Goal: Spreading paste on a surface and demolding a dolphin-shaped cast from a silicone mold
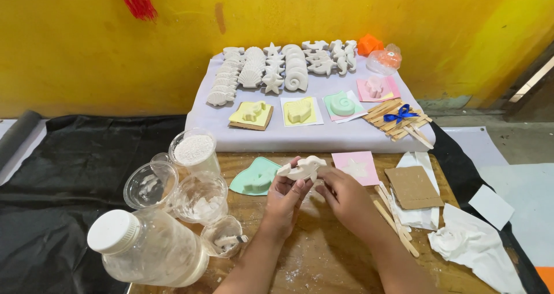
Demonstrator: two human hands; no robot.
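Both hands hold a white plaster dolphin figure (303,167) above a wooden board (323,259). My left hand (284,200) grips its left end from below. My right hand (344,197) pinches its right end. Just behind the figure lies a mint-green mould (254,177) with a dolphin-shaped cavity. A pink mould (358,167) lies to the right of it.
Left of my hands stand clear plastic cups (151,184), a cup of white powder (194,150) and a large lidded jar (147,246). Craft sticks (395,220), cardboard (414,186) and crumpled paper (470,245) lie at right. Behind, a white-covered platform (300,133) holds many plaster sea figures (277,69) and coloured moulds (342,105).
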